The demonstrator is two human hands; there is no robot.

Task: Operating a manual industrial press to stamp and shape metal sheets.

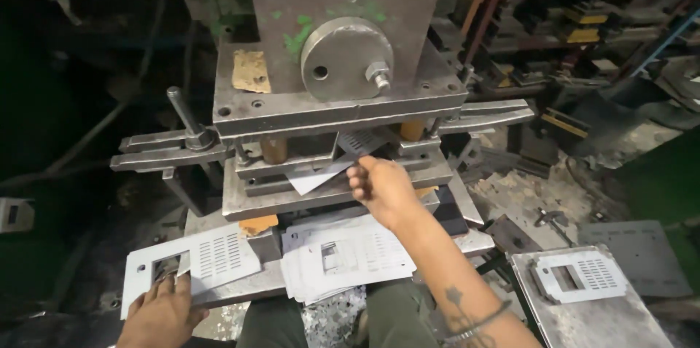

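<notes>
My right hand reaches into the gap of a heavy steel press and pinches a thin white perforated metal sheet that lies tilted between the die plates. My left hand rests at the bottom left on another white punched sheet with a rectangular cutout and rows of slots, which lies flat on the press bed. A stack of similar sheets sits on the bed in front of me, just below my right forearm.
At the right a metal box carries one punched plate. Clamp bars stick out on both sides of the die. Scrap bits litter the floor, and shelves with tooling stand at the back right.
</notes>
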